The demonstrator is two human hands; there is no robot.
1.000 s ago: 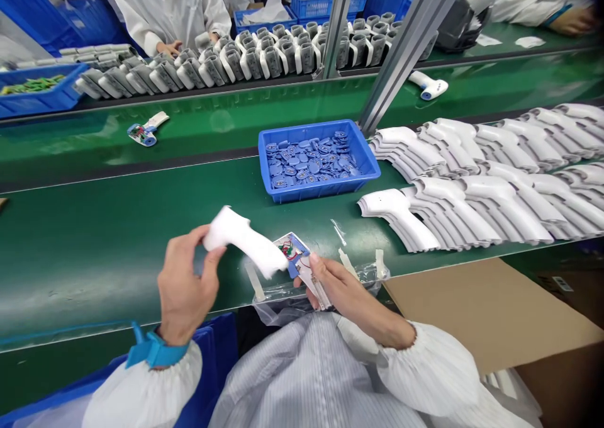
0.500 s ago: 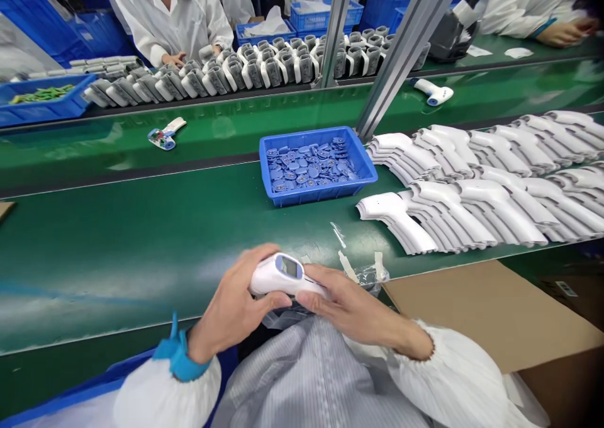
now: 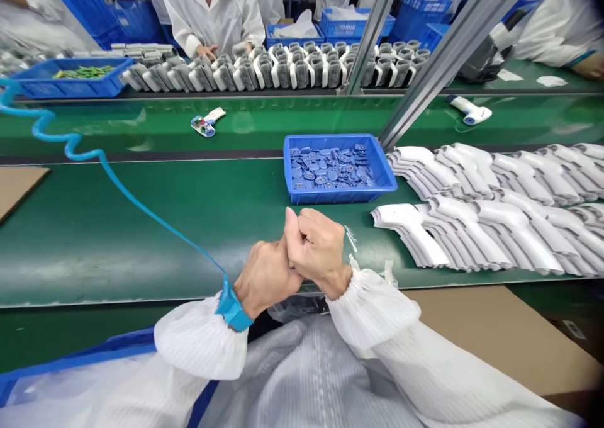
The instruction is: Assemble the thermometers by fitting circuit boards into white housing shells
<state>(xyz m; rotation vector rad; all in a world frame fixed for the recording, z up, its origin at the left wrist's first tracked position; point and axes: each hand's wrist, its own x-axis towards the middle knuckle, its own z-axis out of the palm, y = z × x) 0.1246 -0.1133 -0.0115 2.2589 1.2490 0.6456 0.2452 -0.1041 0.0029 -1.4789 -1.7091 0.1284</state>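
My left hand (image 3: 264,277) and my right hand (image 3: 316,242) are pressed together in fists at the near edge of the green bench (image 3: 117,226). The white thermometer they gripped a moment ago is hidden inside the fingers. A blue wrist strap (image 3: 231,308) sits on my left wrist, and its coiled cord (image 3: 117,182) runs up to the left. Just beyond my hands stands a blue tray (image 3: 340,196) of small blue-grey parts. To its right lie rows of white thermometer shells (image 3: 472,226).
A slanted metal post (image 3: 443,56) rises behind the tray. On the conveyor belt lie an open thermometer half (image 3: 206,123) and a whole thermometer (image 3: 469,110). Grey-white units (image 3: 283,69) line the far bench, where a co-worker (image 3: 212,6) stands. A cardboard box (image 3: 495,333) sits at lower right.
The white shell in my left hand was joined to the half in my right. Both hands have since closed over the thermometer, moved forward and hidden it. The open half on the conveyor has moved right.
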